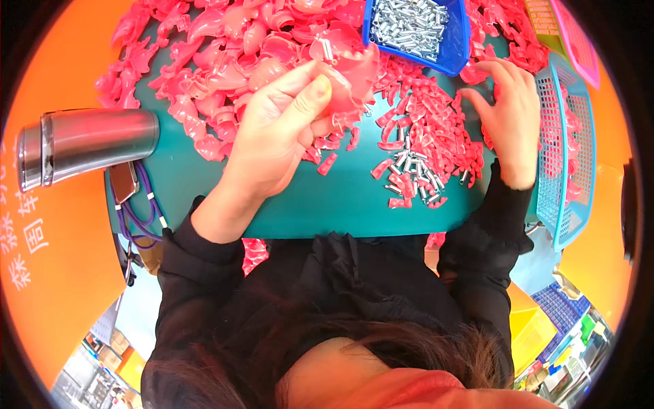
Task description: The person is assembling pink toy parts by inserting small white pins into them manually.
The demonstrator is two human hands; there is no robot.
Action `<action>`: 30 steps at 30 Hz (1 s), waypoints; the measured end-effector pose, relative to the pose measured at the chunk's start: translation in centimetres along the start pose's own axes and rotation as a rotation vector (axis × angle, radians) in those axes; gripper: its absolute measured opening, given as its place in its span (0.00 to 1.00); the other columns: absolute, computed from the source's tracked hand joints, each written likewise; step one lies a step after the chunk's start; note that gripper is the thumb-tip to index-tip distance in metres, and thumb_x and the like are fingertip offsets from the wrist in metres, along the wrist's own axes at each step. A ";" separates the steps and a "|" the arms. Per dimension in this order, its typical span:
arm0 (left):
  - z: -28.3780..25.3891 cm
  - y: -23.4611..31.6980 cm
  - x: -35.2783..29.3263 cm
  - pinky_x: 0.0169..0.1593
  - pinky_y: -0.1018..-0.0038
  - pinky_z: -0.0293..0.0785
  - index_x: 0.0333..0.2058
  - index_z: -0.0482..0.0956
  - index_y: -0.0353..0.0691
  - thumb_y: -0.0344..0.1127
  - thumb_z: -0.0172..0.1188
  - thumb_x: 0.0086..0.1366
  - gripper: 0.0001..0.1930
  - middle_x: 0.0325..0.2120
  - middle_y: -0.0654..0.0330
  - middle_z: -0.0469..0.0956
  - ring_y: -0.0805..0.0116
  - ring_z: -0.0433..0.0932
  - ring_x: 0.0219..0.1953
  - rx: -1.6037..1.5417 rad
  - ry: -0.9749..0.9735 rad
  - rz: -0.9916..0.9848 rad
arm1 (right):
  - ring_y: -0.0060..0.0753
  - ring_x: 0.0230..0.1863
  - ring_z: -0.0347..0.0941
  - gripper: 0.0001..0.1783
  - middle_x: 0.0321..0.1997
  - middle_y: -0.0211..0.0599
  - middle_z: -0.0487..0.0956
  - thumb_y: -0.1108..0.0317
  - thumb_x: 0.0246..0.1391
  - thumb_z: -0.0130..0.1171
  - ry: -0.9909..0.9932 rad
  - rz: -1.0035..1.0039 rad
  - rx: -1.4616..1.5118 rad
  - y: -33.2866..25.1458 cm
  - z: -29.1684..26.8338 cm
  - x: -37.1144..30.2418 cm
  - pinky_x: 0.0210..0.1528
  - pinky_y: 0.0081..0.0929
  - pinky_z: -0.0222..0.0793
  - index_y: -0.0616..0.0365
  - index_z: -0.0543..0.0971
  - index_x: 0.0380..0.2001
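One red shell point(359, 71), pinched in left hand point(281, 126), jutting rightward, right hand point(509, 109) loosely spread

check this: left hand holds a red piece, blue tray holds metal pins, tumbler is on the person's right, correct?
Not quite: the tumbler is on the person's left, as the head view shows. The rest stands: the left hand holds a red piece, and the blue tray holds metal pins.
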State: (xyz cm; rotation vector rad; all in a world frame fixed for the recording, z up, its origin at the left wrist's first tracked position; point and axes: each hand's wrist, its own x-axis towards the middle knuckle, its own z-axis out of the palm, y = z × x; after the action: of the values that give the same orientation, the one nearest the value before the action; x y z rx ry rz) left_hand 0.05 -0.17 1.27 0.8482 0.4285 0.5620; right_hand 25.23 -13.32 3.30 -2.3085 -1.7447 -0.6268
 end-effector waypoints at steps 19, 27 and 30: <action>-0.7 1.7 0.4 0.49 0.66 0.74 0.43 0.73 0.36 0.36 0.47 0.69 0.12 0.38 0.56 0.78 0.62 0.78 0.43 -0.112 0.140 0.293 | 0.38 0.51 0.67 0.17 0.47 0.33 0.72 0.70 0.36 0.58 -0.143 -0.686 0.379 -10.4 -1.0 0.8 0.55 0.38 0.60 0.53 0.74 0.36; -0.8 1.9 0.2 0.51 0.65 0.73 0.45 0.73 0.34 0.35 0.48 0.68 0.12 0.40 0.55 0.77 0.58 0.76 0.46 -0.115 0.209 0.392 | 0.41 0.34 0.75 0.21 0.34 0.41 0.77 0.62 0.42 0.67 -0.155 -0.066 0.607 -10.0 -1.1 0.5 0.35 0.31 0.70 0.60 0.75 0.39; -0.6 1.6 0.2 0.52 0.66 0.72 0.45 0.72 0.34 0.34 0.48 0.68 0.12 0.41 0.56 0.77 0.62 0.76 0.46 -0.072 0.169 0.397 | 0.43 0.32 0.75 0.22 0.31 0.40 0.76 0.59 0.44 0.65 -0.198 -0.045 0.547 -12.1 -0.5 -0.2 0.32 0.32 0.70 0.60 0.76 0.41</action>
State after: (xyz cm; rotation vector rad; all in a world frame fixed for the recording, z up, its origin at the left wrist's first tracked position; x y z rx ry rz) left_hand -0.58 1.16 2.21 0.8234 0.3917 1.0156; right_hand 13.60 -10.10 2.37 -1.9957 -1.7709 0.0826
